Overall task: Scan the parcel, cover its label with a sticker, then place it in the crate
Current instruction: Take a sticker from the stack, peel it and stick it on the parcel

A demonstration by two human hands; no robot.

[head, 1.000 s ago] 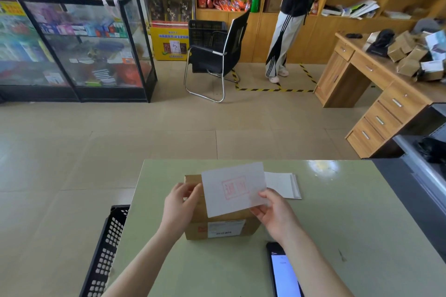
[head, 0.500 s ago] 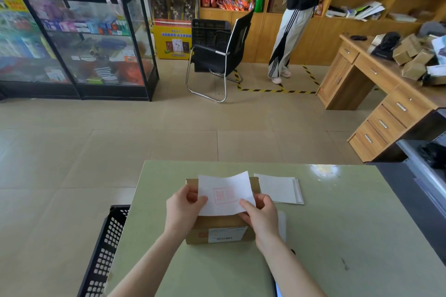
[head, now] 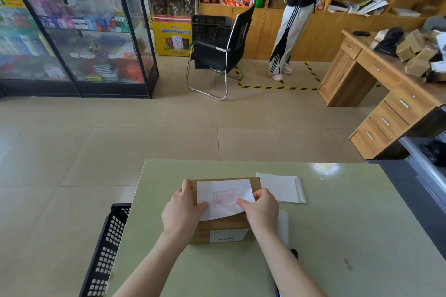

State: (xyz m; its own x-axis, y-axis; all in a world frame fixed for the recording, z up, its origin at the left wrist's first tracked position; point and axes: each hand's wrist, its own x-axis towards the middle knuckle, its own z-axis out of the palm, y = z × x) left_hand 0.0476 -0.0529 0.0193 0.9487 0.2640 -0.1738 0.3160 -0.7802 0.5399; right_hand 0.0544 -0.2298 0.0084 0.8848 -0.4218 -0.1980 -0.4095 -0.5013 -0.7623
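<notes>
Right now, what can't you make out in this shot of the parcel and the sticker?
- Parcel top label, head view: hidden under the sticker and both hands.
- Side label print: too small to read.
- Sticker's red stamp: blurred.
- Crate: cut off by the bottom edge, inside unseen.
- Dark object beside the right forearm: mostly hidden.

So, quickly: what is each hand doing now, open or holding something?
Left hand: pinching the left edge of the sticker on the parcel.
Right hand: pinching the sticker's right edge.
</notes>
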